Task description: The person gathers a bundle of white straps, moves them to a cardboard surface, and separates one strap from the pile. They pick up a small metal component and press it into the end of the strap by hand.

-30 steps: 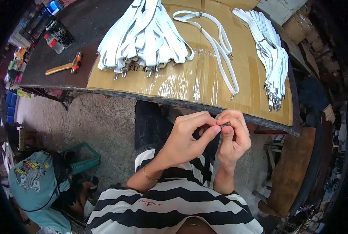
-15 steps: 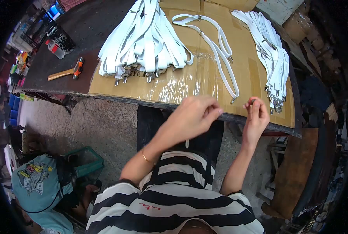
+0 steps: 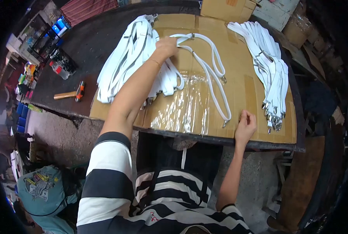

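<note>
My left hand (image 3: 167, 46) reaches far forward to the back of the cardboard, its fingers closed at the left end of a loose white lanyard (image 3: 213, 74). Its fingertips are partly hidden. That lanyard lies in long loops with small metal clips. Under and beside my left forearm is a large pile of white lanyards (image 3: 131, 50); the arm hides part of the pile's front. My right hand (image 3: 246, 125) rests near the cardboard's front edge with curled fingers, close to the lanyard's near clip. Whatever those fingers may hold is hidden.
A second bundle of white lanyards (image 3: 269, 70) lies at the right on the cardboard sheet (image 3: 174, 113). A hammer (image 3: 74, 93), a bottle (image 3: 59, 71) and a dark tumbler (image 3: 63, 60) stand or lie on the left. A person in a teal shirt (image 3: 41, 191) is at the lower left.
My left hand has moved from in front of my body forward to the lanyards at the back. My right hand has lowered onto the cardboard's front edge. The view has tilted up.
</note>
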The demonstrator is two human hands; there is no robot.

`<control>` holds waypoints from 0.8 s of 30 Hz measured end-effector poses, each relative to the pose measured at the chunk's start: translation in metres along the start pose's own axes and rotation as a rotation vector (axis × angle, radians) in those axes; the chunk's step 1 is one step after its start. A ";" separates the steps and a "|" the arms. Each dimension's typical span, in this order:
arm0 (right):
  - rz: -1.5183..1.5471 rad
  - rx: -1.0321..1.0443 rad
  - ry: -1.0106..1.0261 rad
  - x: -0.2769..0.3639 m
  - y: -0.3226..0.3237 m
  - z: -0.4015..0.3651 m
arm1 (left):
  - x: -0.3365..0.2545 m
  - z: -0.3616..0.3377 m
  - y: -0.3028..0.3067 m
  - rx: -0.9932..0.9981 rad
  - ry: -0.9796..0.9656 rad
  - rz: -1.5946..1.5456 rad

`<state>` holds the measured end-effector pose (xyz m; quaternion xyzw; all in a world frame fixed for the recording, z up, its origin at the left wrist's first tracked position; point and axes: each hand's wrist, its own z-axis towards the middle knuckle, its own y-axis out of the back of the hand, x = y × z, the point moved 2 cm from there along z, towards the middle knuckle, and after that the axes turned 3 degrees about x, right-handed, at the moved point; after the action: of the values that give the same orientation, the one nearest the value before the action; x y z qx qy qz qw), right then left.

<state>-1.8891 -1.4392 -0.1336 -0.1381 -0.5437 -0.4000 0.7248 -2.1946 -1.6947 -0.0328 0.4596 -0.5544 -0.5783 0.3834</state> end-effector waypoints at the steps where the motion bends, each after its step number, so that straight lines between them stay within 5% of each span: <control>1: -0.060 0.026 -0.013 0.001 0.001 0.000 | 0.007 0.010 -0.002 -0.029 0.067 0.007; 5: -0.078 0.062 -0.039 0.000 0.003 -0.001 | 0.026 0.046 -0.017 -0.132 0.196 0.011; 16: 0.010 0.059 -0.088 -0.001 0.002 -0.001 | 0.020 0.095 -0.044 -0.165 0.128 0.065; 19: 0.016 0.054 -0.082 0.002 0.002 -0.001 | 0.015 0.093 -0.037 -0.044 0.091 -0.007; 24: 0.002 0.059 -0.082 0.004 0.002 -0.001 | 0.009 0.097 0.003 -0.372 0.286 -0.375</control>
<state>-1.8865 -1.4398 -0.1295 -0.1335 -0.5844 -0.3771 0.7060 -2.2898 -1.6754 -0.0340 0.5527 -0.2846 -0.6600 0.4218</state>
